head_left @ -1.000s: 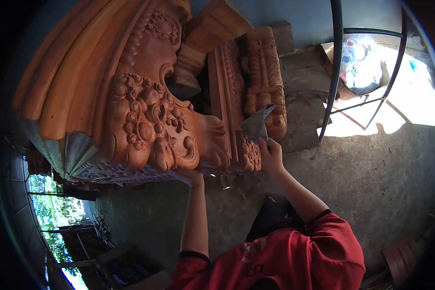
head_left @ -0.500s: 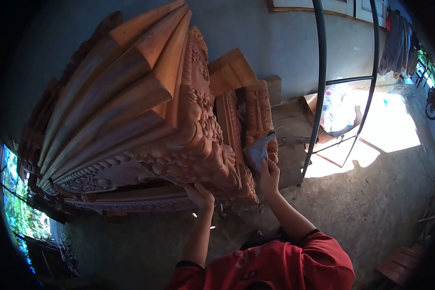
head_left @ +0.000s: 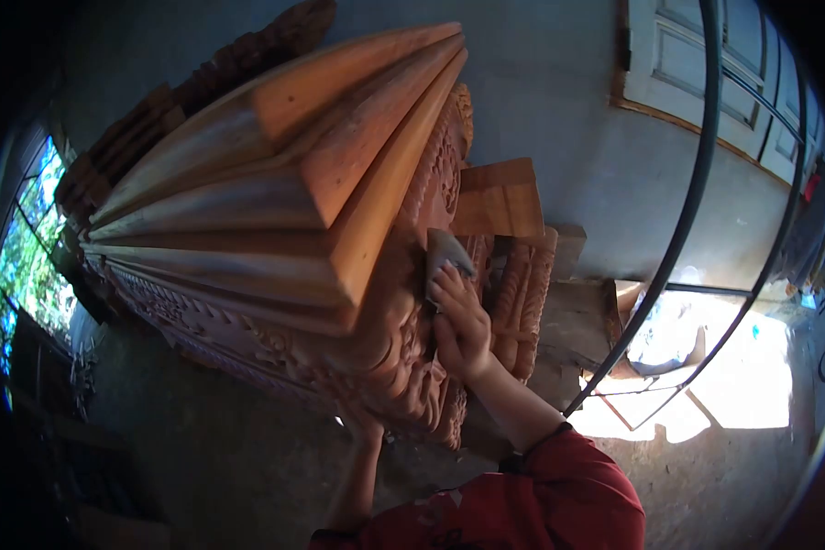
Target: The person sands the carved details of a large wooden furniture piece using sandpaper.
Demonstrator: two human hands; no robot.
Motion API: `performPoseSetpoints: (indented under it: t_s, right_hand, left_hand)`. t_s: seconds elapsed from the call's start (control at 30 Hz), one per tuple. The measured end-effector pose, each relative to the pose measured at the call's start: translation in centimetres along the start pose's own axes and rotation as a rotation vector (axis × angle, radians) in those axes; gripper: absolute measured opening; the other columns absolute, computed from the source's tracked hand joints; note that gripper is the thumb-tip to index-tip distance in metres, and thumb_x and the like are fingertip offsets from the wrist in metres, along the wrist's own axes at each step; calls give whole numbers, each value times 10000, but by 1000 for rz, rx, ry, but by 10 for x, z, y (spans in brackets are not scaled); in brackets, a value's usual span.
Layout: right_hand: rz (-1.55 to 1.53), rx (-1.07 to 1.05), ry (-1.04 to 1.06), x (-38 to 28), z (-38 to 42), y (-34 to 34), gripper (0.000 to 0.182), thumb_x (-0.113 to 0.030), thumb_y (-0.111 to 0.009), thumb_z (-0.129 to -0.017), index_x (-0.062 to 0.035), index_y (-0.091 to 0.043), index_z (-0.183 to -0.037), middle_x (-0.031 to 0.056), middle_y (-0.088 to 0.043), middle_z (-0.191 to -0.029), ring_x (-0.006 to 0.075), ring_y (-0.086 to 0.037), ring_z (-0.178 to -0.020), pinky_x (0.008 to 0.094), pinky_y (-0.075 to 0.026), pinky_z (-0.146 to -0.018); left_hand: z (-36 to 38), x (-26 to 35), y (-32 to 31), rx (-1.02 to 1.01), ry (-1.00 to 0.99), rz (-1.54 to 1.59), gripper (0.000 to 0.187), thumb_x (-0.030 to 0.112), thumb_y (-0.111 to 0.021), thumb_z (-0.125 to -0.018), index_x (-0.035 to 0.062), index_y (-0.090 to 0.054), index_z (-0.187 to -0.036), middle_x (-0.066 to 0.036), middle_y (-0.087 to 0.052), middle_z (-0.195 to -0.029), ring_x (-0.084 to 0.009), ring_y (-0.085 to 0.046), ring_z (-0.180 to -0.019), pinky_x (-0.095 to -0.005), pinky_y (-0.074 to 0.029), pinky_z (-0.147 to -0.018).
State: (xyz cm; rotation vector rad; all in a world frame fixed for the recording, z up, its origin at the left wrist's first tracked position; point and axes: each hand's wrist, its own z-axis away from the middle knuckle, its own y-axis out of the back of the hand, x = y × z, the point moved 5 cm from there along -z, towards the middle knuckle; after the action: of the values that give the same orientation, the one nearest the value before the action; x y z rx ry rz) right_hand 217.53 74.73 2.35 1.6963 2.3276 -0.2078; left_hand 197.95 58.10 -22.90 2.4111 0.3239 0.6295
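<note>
I view the right hand (head_left: 465, 321) with fingers extended over a grey, flexible, folded sheet (head_left: 441, 250), against the carved reddish-brown wooden furniture piece (head_left: 289, 243) leftward of it; the left hand (head_left: 365, 423) meets the piece's lower edge, fingers hidden, grip I cannot tell.

I see pale wall panels (head_left: 678, 69) at two o'clock, a dark metal frame (head_left: 712, 115) around three, sunlit floor (head_left: 752, 371) towards four, bright greenery (head_left: 32, 247) at nine.
</note>
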Motion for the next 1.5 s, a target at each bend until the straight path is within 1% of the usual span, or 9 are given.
performPoseSetpoints:
  t_s: [0.1, 0.27, 0.33, 0.5, 0.67, 0.8, 1.03, 1.37, 1.5]
  right_hand:
    - [-128, -66, 67, 45, -14, -2, 393, 13, -555, -696, 19, -563, -1089, 199, -555, -1123, 378, -483, -1127, 451, -348, -927]
    - [-143, -154, 84, 121, -49, -7, 333, 28, -531, -735, 11, -570, -1065, 171, -570, -1132, 339, -480, -1154, 442, -347, -935]
    - [-141, -140, 70, 151, -63, -12, 322, 30, -516, -754, 14, -565, -1071, 177, -560, -1156, 342, -470, -1165, 439, -348, -936]
    - [-40, 19, -235, 193, -82, -17, 308, 30, -431, -847, 32, -520, -1141, 194, -482, -1259, 362, -412, -1208, 400, -333, -976]
    - [-132, -226, 203, 121, -67, -18, 315, -69, -581, -687, -72, -625, -1000, 83, -574, -1138, 269, -497, -1150, 468, -306, -968]
    - [-216, -195, 386, 119, -73, -10, 209, -16, -580, -668, -63, -634, -865, 57, -620, -993, 276, -537, -1095, 486, -296, -967]
    - [-261, -18, -448, 206, -101, -14, 289, -41, -452, -859, 40, -545, -1120, 190, -551, -1169, 348, -450, -1173, 400, -340, -942]
    - [39, -350, 211, 161, -45, -29, 283, -37, -469, -822, 2, -578, -1081, 155, -548, -1182, 339, -462, -1164, 478, -253, -1008]
    - [-417, 85, -677, 242, -59, -12, 317, -18, -337, -905, 61, -496, -1168, 216, -516, -1197, 366, -435, -1178, 380, -277, -1016]
  left_hand:
    - [19, -28, -18, -90, 44, -354, 574, 428, -337, -926, -35, -343, -1264, -231, -365, -1296, -382, -373, -1192, -431, -273, -997]
    - [-21, 63, 84, 92, 664, 779, 546, 418, -322, -938, -9, -328, -1277, -176, -379, -1275, -285, -378, -1198, -380, -310, -983]
    - [-36, 103, 126, 441, 724, 741, 573, 459, -308, -934, -12, -335, -1259, -130, -397, -1235, -201, -383, -1176, -339, -336, -959]
    - [-65, 163, 143, 634, 503, 403, 665, 533, -251, -913, -12, -297, -1290, -138, -421, -1223, -222, -407, -1167, -353, -329, -970]
    - [-65, 181, 112, 807, 576, 822, 823, 652, -251, -849, -17, -230, -1329, -149, -434, -1220, -245, -439, -1146, -366, -358, -960]
    - [-76, 187, 118, 621, 233, 756, 893, 688, -394, -781, -19, -250, -1307, -130, -441, -1200, -221, -462, -1112, -354, -394, -921]
    - [-78, 186, 119, 628, 245, 581, 916, 685, -463, -748, -17, -256, -1298, -119, -440, -1197, -215, -469, -1099, -346, -406, -904]
    - [-69, 191, 115, 681, 368, 599, 974, 655, -575, -692, 10, -204, -1320, -120, -375, -1253, -222, -425, -1137, -356, -364, -941]
    - [-65, 185, 112, 692, 336, 664, 947, 629, -564, -716, 21, -183, -1334, -123, -350, -1285, -232, -401, -1168, -372, -347, -965]
